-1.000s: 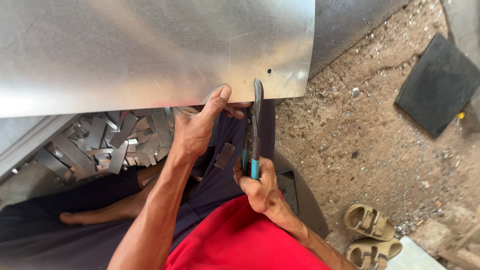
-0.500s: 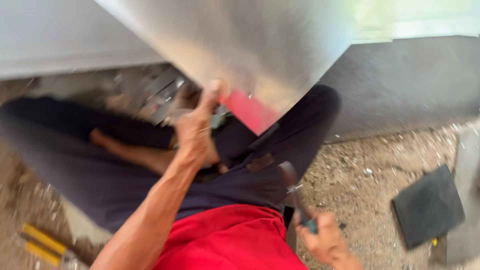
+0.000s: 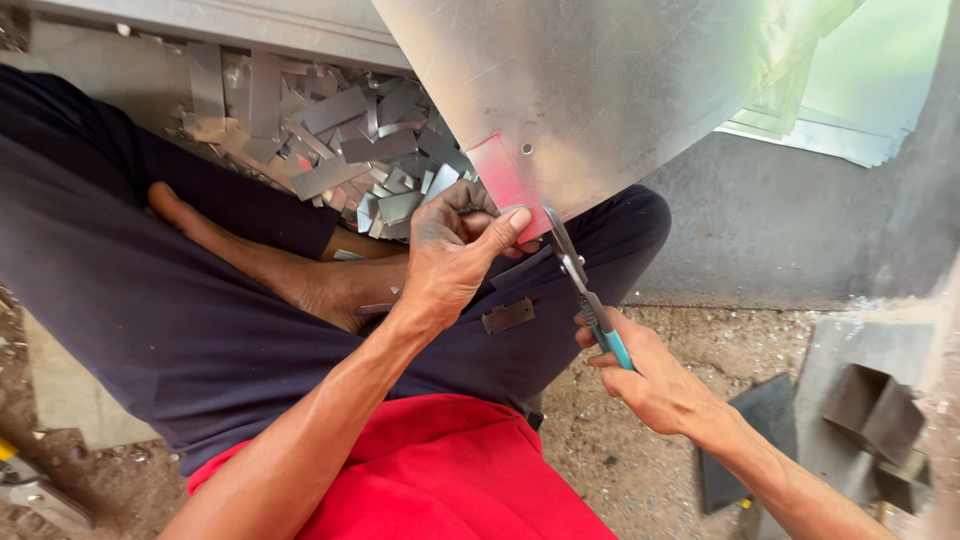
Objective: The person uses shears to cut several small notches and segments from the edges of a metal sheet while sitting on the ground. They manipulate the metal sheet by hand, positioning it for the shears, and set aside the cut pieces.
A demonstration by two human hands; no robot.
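I see a heap of cut metal strips (image 3: 320, 130) piled past the seated person's dark trousers (image 3: 150, 300), with one small offcut (image 3: 507, 316) lying on the trouser leg. A grey concrete wall (image 3: 780, 230) rises over the gritty dirt floor (image 3: 620, 440). At my far right sit a dark flat pad (image 3: 755, 440) and a folded metal bracket (image 3: 875, 410); a yellow-handled tool (image 3: 30, 485) lies at the left edge
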